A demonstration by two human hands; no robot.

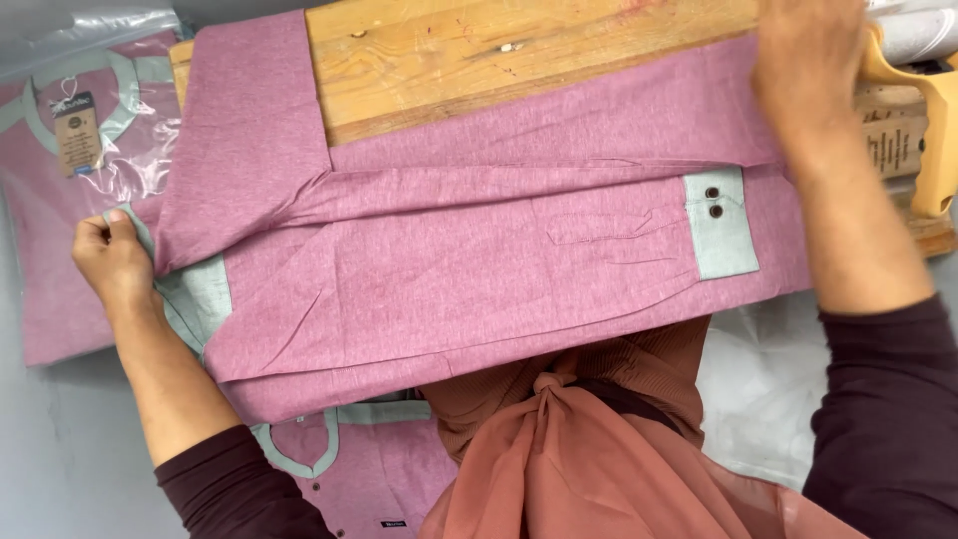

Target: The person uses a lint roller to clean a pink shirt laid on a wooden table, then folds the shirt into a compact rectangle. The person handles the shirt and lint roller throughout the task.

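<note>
left hand (112, 262): arm reaching up-left, fingers pinched on grey collar edge of pink shirt (479, 279) | right hand (810, 75): arm stretched forward, fingers flat, spread on shirt's far edge | shirt folded over wooden board (519, 55)

Your right hand (808, 60): fingertips cut off by top edge, grip unreadable. Wooden board (519, 50) mostly hidden under pink shirt (449, 289). Bagged shirt (60, 130) cropped at left edge, tag too small. Yellow object (928, 130) cropped right.
</note>
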